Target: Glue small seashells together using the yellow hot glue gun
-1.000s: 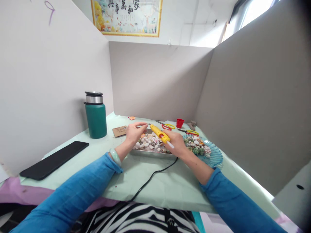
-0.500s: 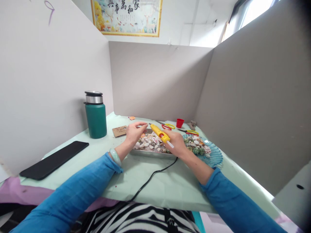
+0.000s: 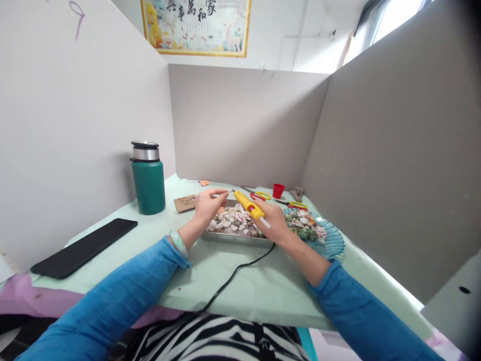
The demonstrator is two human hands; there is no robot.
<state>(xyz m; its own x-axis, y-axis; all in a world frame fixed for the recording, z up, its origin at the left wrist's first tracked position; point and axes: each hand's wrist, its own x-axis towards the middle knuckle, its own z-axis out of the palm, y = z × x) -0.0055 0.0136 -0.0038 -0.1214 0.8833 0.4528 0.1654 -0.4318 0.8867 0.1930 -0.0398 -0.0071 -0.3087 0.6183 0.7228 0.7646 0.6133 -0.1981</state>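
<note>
Right hand: the right hand (image 3: 273, 219) is closed around the yellow plastic hot-glue gun (image 3: 248, 205), which is held tilted, nozzle aimed up and left towards the left hand; a pale glue stick juts from its rear end.
Left hand: the left hand (image 3: 208, 204) is held over the far left corner of the tray, thumb and forefinger pinched together; whether anything is pinched in that grip is too small to be told.
Cord: a black power cord (image 3: 235, 274) is seen running from below the right hand across the worktop to its near edge.
Tray: a shallow rectangular metal tray (image 3: 235, 236) filled with small white and brown shells is placed under both hands.
Dish: a blue shell-shaped glass dish (image 3: 334, 240) heaped with shells and green bits is set just right of the tray, touching it or nearly so.
Worktop: the pale green covered worktop (image 3: 259, 286) is enclosed by grey partition boards.
Left side: a green insulated steel bottle (image 3: 148, 178) stands upright, with a black flat phone (image 3: 84, 247) lying nearer and a brown cardboard piece (image 3: 185, 203) between bottle and tray.
Far side: red-and-yellow scissors (image 3: 260, 195), a second pair (image 3: 295, 204) and a small red cup (image 3: 278, 190) are laid behind the tray.
</note>
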